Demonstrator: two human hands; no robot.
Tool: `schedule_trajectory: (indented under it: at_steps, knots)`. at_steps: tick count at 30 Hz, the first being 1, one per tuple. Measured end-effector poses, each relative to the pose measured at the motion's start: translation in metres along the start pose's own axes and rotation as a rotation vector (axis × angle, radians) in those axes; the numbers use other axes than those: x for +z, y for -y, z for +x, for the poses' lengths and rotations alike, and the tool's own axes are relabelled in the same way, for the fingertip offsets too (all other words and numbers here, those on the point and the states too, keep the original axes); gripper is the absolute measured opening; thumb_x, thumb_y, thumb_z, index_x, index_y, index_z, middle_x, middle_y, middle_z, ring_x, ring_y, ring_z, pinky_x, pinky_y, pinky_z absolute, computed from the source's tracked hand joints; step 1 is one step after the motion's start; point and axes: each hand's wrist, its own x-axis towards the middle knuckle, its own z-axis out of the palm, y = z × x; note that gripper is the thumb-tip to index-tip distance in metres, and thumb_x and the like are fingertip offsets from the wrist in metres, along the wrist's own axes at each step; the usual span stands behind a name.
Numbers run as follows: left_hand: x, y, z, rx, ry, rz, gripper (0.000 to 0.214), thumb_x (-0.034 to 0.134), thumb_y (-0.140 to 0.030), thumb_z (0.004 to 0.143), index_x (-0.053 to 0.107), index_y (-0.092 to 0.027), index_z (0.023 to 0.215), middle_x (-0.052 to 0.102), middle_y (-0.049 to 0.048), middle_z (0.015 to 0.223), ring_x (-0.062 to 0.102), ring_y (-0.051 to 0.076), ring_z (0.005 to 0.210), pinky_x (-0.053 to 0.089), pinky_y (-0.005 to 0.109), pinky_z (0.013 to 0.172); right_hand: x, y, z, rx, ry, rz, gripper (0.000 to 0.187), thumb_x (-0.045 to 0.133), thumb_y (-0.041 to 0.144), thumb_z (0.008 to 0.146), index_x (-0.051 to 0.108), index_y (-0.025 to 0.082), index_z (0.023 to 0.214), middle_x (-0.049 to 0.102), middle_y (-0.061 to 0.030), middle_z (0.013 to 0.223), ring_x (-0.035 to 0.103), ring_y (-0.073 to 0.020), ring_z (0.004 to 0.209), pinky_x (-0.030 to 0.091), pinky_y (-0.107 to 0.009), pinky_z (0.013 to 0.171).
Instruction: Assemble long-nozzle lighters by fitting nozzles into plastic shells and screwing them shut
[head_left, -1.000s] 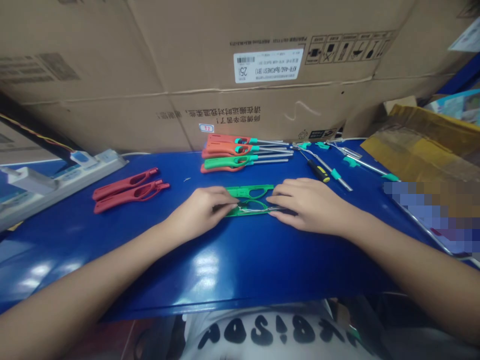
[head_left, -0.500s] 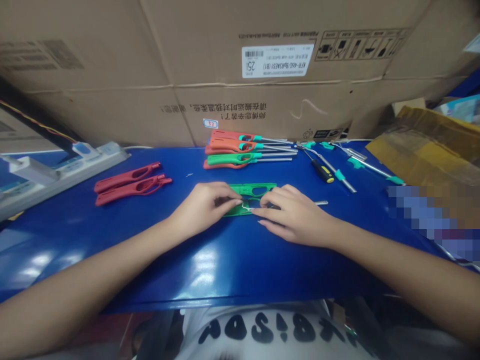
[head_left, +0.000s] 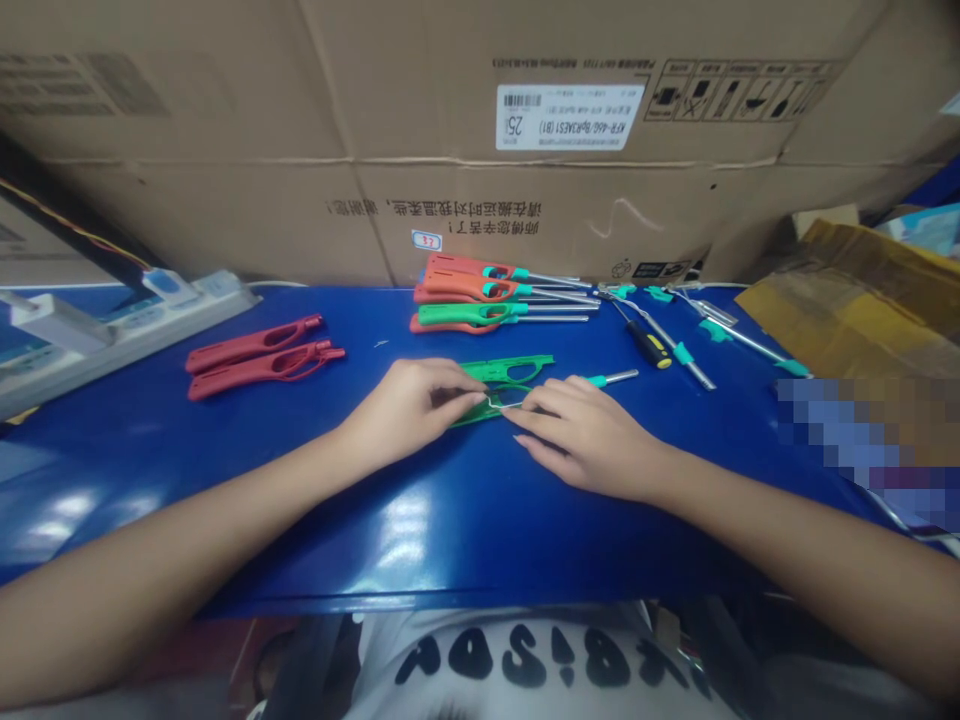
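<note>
A green plastic handle shell (head_left: 510,370) lies mid-table on the blue table (head_left: 465,520), with a second green shell (head_left: 474,409) under my fingers. My left hand (head_left: 409,405) is closed, pressing on the left end of the near shell. My right hand (head_left: 581,430) pinches a thin white wire (head_left: 501,404) at the shell's middle. A metal tube with a teal collar (head_left: 613,379) sticks out to the right behind my right hand.
Assembled orange and green lighters (head_left: 487,300) lie stacked at the back. Two red shells (head_left: 259,358) lie to the left, by a power strip (head_left: 112,330). A black-and-yellow screwdriver (head_left: 645,342) and loose metal tubes (head_left: 720,325) are on the right. Cardboard boxes (head_left: 450,130) wall the back.
My right hand slid leftward along the green shell, uncovering the metal tube on its right. The left hand stayed on the shell's left end. The view shifted slightly.
</note>
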Motion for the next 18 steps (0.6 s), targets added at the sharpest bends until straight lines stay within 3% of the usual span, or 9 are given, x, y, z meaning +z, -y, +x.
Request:
schedule_trajectory:
  at_steps: [4,8,18]
  knots:
    - [0.0008,-0.0029,-0.0015,-0.024,0.006,0.017,0.023,0.067,-0.028,0.09,0.078,-0.015,0.105,0.075,0.0057,0.096,0.067,0.013,0.073,0.052,0.024,0.067,0.0002,0.0003,-0.0001,0.004,0.03,-0.021,0.032,0.049,0.029,0.102,0.065,0.012,0.124,0.068,-0.0093,0.103,0.056,-0.0217,0.088,0.036,-0.035,0.073]
    - [0.0015,-0.0037,-0.003,-0.039,0.053,0.064,0.04,0.079,-0.033,0.08,0.073,-0.013,0.115,0.071,0.0052,0.098,0.063,0.012,0.067,0.052,0.024,0.06,0.0017,-0.0001,-0.0003,0.013,0.063,-0.007,0.035,0.048,0.029,0.102,0.062,0.012,0.129,0.067,-0.0106,0.105,0.057,-0.023,0.093,0.037,-0.036,0.075]
    - [0.0062,-0.0057,-0.0063,-0.006,0.062,0.1,0.033,0.078,-0.024,0.082,0.072,-0.015,0.114,0.071,0.0036,0.093,0.063,0.013,0.068,0.052,0.026,0.066,-0.0019,0.0023,0.0025,0.128,0.074,0.133,0.026,0.052,0.029,0.1,0.062,0.016,0.12,0.064,-0.0101,0.108,0.059,-0.0225,0.095,0.041,-0.036,0.08]
